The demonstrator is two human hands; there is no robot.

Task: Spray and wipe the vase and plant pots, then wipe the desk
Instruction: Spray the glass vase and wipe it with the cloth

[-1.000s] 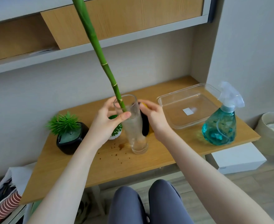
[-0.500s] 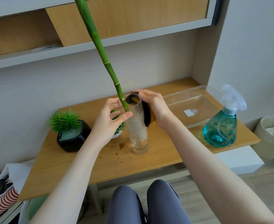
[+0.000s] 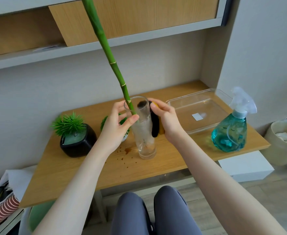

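Wooden worktop (image 3: 71, 168) under wall shelves carries everything. A glass vase (image 3: 143, 129) stands upright near the middle with a green stalk (image 3: 113, 65) leaning out of it up to the left. The left hand (image 3: 117, 126) grips the vase near its rim, thumb across the front and fingers (image 3: 117, 106) curled round the back, and it stays there as half a second ago. The right hand (image 3: 168, 121) pinches a black and yellow cloth (image 3: 155, 124) against the far right side of the glass; the cloth now hangs lower down the vase than before, when it sat up at the rim. Brown spots (image 3: 127, 151) lie on the wood below the left fingers, beside the vase foot. Left of that hand stands a black pot (image 3: 78, 143) with a spiky plant, and a small white pot (image 3: 125, 135) is partly hidden behind the palm. Right of the right fingers lie a clear tray (image 3: 198, 100) and, nearer, a blue spray bottle (image 3: 231, 131).
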